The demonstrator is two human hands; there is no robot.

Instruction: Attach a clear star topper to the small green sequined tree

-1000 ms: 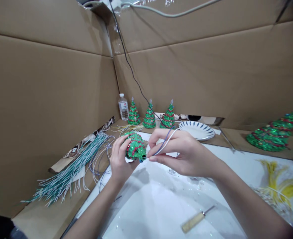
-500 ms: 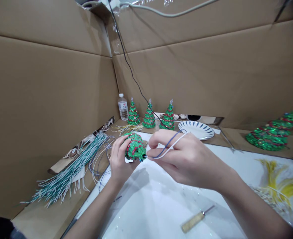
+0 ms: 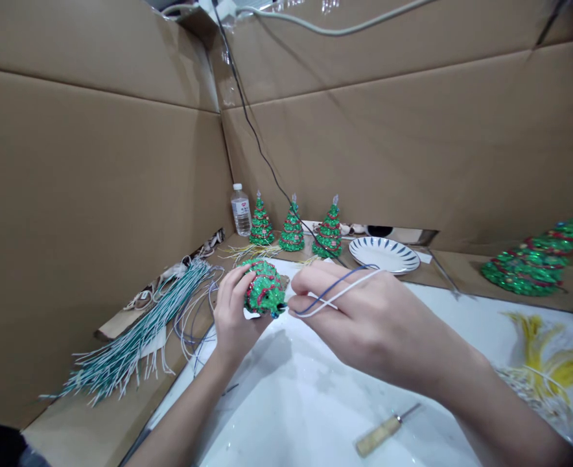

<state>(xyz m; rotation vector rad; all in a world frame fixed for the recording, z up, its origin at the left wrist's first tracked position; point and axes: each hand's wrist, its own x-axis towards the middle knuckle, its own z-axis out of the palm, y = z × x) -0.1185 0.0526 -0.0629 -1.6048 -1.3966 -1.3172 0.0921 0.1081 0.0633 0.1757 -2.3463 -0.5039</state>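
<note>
Tilted on its side, a small green glittery Christmas tree [image 3: 263, 290] with red garland rests in my left hand [image 3: 235, 311], whose fingers wrap around it. Its tip points toward my right hand [image 3: 364, 318]. Between the thumb and fingers of that hand are pinched a white wire [image 3: 349, 285] and a blue wire [image 3: 332, 286]. The wire ends meet the dark opening at the tree's tip; whether they go inside, I cannot tell.
Three similar trees [image 3: 291, 230] stand at the back beside a water bottle [image 3: 241, 211] and a striped plate [image 3: 384, 254]. Teal and white wires [image 3: 145, 337] lie left. An awl [image 3: 378, 436] lies in front. At right are a larger tree [image 3: 532, 259] and yellow wires [image 3: 539, 350].
My right hand has shifted slightly right and down, and the loops of white and blue wire have moved with it. The left hand and the tree have stayed nearly still.
</note>
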